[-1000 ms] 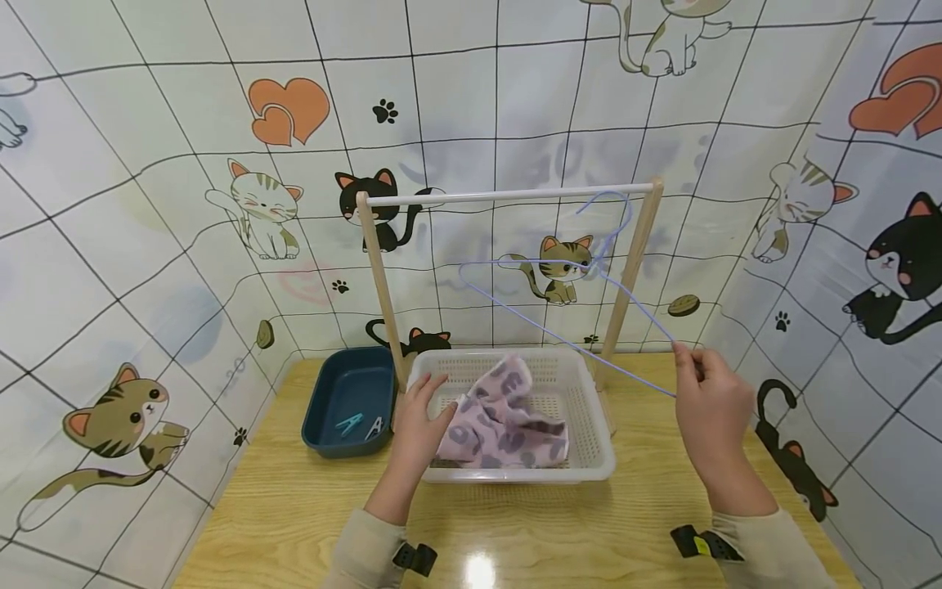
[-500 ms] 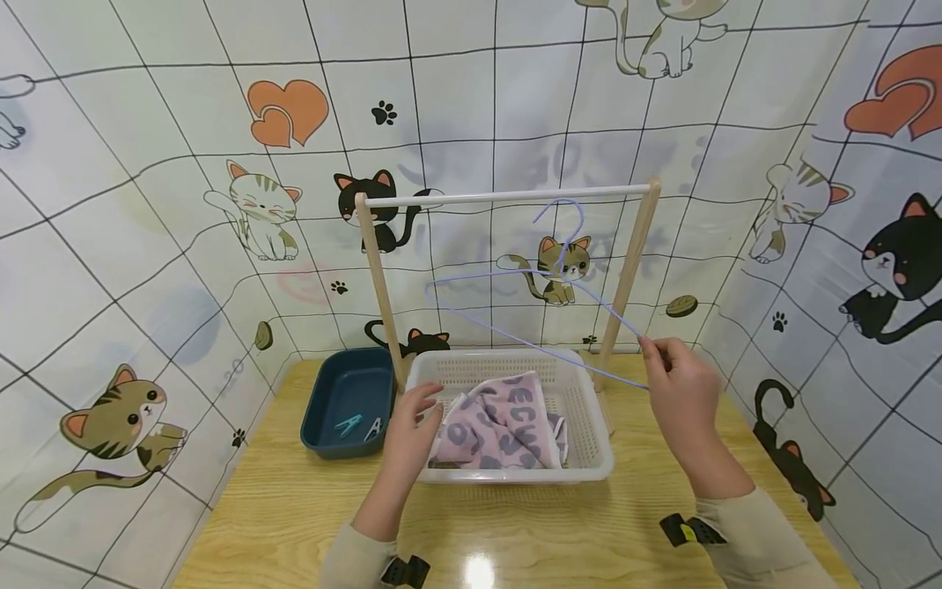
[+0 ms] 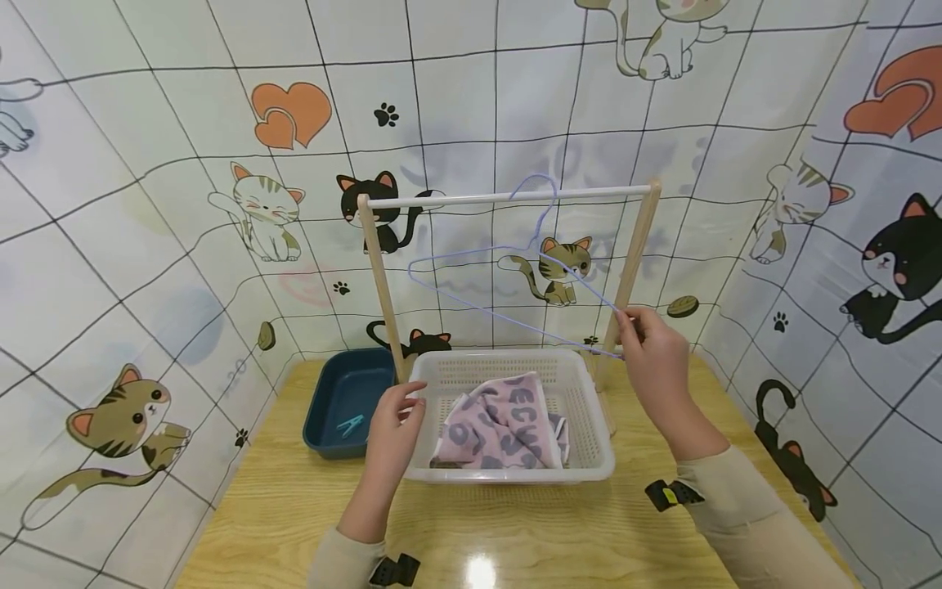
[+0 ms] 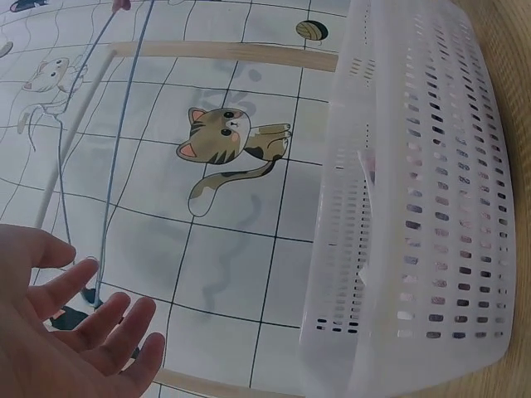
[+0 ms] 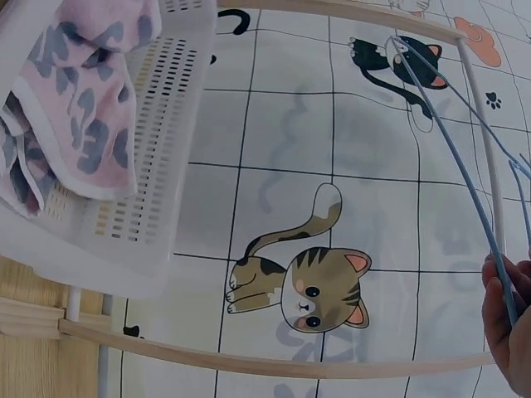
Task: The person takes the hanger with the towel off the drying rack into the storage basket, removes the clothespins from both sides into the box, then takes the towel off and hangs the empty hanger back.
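My right hand pinches one end of a thin lilac-blue wire clothes hanger. The hanger is tilted in the air above the basket, its hook reaching a little above the white rail; whether it touches the rail I cannot tell. My left hand, loosely spread and holding nothing, is by the left rim of a white perforated basket. Inside the basket lies a crumpled pink towel with purple-grey markings. The right wrist view shows fingertips around the hanger wire.
The rail's wooden posts rise behind the basket. A dark blue bin stands left of it, holding a teal clothespin; my left hand partly covers this bin. All stands on a wooden table before a cat-patterned wall.
My right hand has moved left and up with the hanger, bringing its hook to rail height. My left hand has drawn back to the left from the towel, which now lies flatter.
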{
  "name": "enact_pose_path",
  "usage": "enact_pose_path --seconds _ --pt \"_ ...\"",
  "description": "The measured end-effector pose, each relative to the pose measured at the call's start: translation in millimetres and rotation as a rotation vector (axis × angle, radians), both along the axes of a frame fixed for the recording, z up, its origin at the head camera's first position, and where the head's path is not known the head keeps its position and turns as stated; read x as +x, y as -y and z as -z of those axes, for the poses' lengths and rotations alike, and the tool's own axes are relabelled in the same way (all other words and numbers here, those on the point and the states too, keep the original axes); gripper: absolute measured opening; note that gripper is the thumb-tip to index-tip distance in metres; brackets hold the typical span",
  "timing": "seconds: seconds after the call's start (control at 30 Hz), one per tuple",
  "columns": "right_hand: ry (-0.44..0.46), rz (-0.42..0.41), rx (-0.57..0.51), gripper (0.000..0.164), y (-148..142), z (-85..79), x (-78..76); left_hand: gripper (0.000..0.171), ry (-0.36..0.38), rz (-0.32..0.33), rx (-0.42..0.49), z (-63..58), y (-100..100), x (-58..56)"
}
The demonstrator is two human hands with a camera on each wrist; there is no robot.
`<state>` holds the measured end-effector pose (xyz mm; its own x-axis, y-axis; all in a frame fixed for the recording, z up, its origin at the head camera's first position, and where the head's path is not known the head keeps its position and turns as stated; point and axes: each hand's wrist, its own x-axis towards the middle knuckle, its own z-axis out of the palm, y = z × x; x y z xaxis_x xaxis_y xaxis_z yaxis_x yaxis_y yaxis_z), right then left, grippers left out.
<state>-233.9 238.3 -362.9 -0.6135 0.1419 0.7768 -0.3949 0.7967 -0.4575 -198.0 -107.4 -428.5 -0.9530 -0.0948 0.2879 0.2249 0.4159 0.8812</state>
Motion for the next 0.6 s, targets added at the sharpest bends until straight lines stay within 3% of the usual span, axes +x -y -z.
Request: enact_pose_path --seconds 0.37,0.6 --pt "0.024 -0.038 -0.019 0.023 14 -6.6 -22.3 0.024 0.01 -0.014 0.001 1.1 3 -0.3" --pt "0.072 -0.041 -0.049 0.023 20 -4.4 -27.6 0.025 0.018 -0.022 0.017 0.7 3 0.8"
